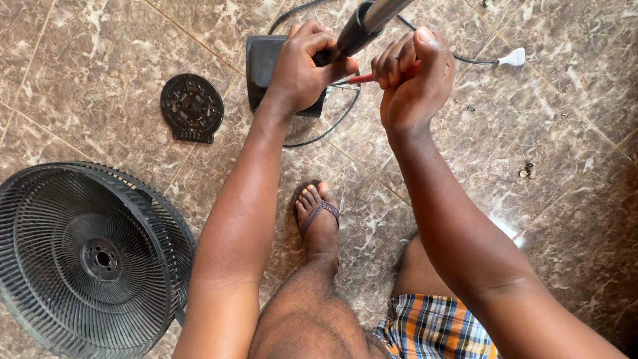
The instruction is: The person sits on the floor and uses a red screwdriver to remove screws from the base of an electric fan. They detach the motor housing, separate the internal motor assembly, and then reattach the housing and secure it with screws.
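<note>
The person sits low over a brown marbled tile floor (551, 119), both arms stretched forward and the two hands close together near the top of the view. The left hand (302, 66) is wrapped tight around the dark lower end of a fan pole (362, 26), whose silvery tube runs up and out of the picture. The right hand (415, 76) is closed in a fist around a red-handled screwdriver (362, 78), thumb up, with the red handle and its metal shaft sticking out toward the left hand and the pole; the tip is hidden behind the fingers, so I cannot tell what it touches. Just behind the left hand lies a dark boxy fan base part (262, 63), partly covered by the hand. A black power cord (332, 123) loops around under the hands and trails off to a white plug (514, 58) lying on the tiles to the right. Well to the left, a small round black plate (191, 106) with holes lies flat on the floor, and nearer the person, a big black fan grille (86, 256) rests at the lower left corner. A sandalled foot (319, 216) is planted between the forearms, and a small screw-like bit (528, 171) lies alone on the tiles at right.
</note>
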